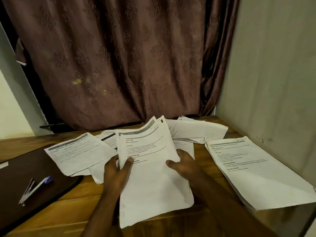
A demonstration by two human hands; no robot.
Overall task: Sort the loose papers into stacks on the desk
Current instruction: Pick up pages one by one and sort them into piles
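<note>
We grip a sheaf of white printed papers (pixel 150 161) with left hand (pixel 118 170) and right hand (pixel 183 166), mid-sorting; next it likely joins the right stack (pixel 253 170).

White printed papers (pixel 150 161), brown damask-patterned curtain (pixel 119 57), dark brown tray (pixel 25 168), blue-capped pen (pixel 40 184).

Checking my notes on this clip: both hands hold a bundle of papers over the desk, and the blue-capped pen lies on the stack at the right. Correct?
Not quite. The head view shows the pen lying on the dark tray at the left, not on the right stack. Both the left hand and right hand do hold the bundle.
</note>
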